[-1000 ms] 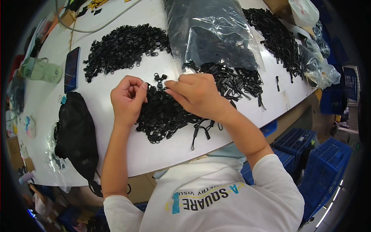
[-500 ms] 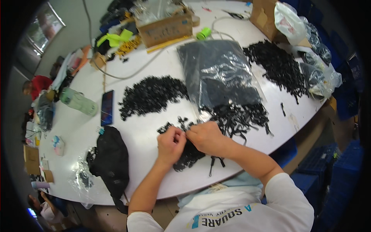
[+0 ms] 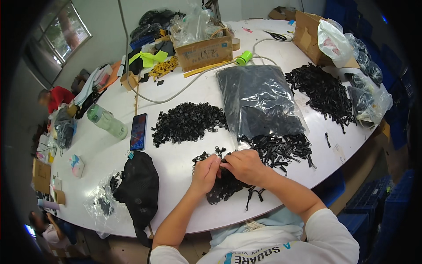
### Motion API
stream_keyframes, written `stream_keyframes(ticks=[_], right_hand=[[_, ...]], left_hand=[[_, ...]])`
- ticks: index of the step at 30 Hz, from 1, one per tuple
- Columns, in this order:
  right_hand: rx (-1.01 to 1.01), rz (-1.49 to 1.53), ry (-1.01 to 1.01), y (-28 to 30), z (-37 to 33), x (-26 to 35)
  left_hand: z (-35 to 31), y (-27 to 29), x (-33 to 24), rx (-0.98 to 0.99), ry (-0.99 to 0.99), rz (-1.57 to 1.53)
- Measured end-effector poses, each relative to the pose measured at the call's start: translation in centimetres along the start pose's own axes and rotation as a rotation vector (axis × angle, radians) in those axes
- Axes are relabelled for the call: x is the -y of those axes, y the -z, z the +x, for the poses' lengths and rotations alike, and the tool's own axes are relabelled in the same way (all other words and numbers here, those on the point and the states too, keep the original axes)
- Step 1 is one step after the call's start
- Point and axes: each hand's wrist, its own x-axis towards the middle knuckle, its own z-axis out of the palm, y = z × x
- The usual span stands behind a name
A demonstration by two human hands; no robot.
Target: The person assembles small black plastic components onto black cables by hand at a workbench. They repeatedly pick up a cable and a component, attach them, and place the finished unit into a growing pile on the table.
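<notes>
My left hand [image 3: 205,174] and my right hand [image 3: 246,167] meet at the table's near side, their fingertips pinched close together. Whatever lies between the fingers is too small and covered to name. Beneath and around them is a heap of small black ring-shaped pieces [image 3: 218,193], partly hidden by the hands. Just right of it, a few black looped cord pulls [image 3: 253,196] lie near the table edge. More black cord pulls [image 3: 288,152] are piled beyond my right hand, against a clear plastic bag with dark contents [image 3: 259,103]. A larger pile of small black pieces [image 3: 189,123] sits beyond my left hand.
Left of my arms lie a black cloth bag [image 3: 140,185] and a phone [image 3: 138,132], with a green bottle [image 3: 107,122] farther left. Another black pile [image 3: 323,94] is at far right. A cardboard box [image 3: 204,53] stands at the back. A person in red [image 3: 60,97] is far left.
The view has tilted, so the tabletop sits lower and farther right in the picture. Both hands stay pinched together over the same heap, with slightly shifted fingers.
</notes>
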Motion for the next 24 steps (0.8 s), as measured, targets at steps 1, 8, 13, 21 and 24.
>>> stream_keyframes(ticks=[1, 8, 13, 21, 24], right_hand=[[-0.013, 0.011, 0.032, 0.0, 0.1, -0.1], [0.035, 0.055, 0.136, 0.0, 0.0, -0.3], [0.064, 0.095, 0.106, 0.2, -0.1, -0.7], [0.096, 0.155, 0.02, 0.2, -0.4, -1.3], [0.153, 0.176, -0.014, 0.5, -0.2, -1.2]], left_hand=[[0.0, 0.2, 0.0, 0.073, 0.06, -0.088], [0.4, 1.8, 0.5, -0.018, -0.078, 0.037], [-0.3, 0.1, -0.4, -0.208, -0.195, 0.156], [0.1, -0.6, 0.8, -0.042, -0.13, -0.201], [0.0, -0.4, 0.8, -0.046, -0.1, -0.169]])
